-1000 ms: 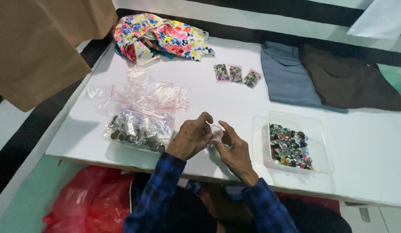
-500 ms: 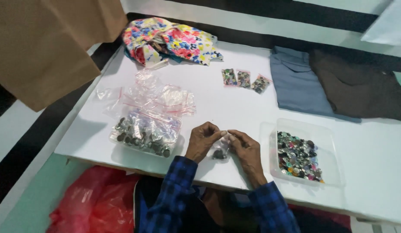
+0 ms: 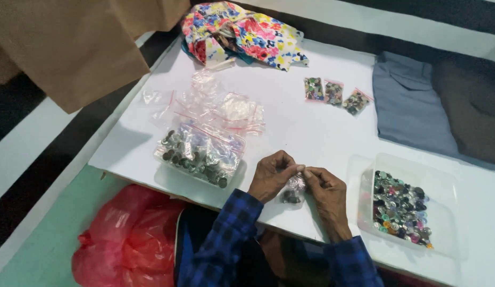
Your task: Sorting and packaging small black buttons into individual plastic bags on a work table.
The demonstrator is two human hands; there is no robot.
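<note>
both hands, left hand (image 3: 271, 178) & right hand (image 3: 324, 191), are now pinching the top of a small clear bag (image 3: 293, 190) w/ dark buttons at the table (image 3: 306, 135) edge, apparently sealing it.

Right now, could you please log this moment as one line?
left hand: pinching small clear bag | right hand: pinching same bag | bag: holds dark buttons | beside: tray of mixed buttons

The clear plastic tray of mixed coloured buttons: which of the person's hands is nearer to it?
Right. The right hand is just beside the clear plastic tray of mixed coloured buttons; the left hand lies beyond it, farther away.
</note>
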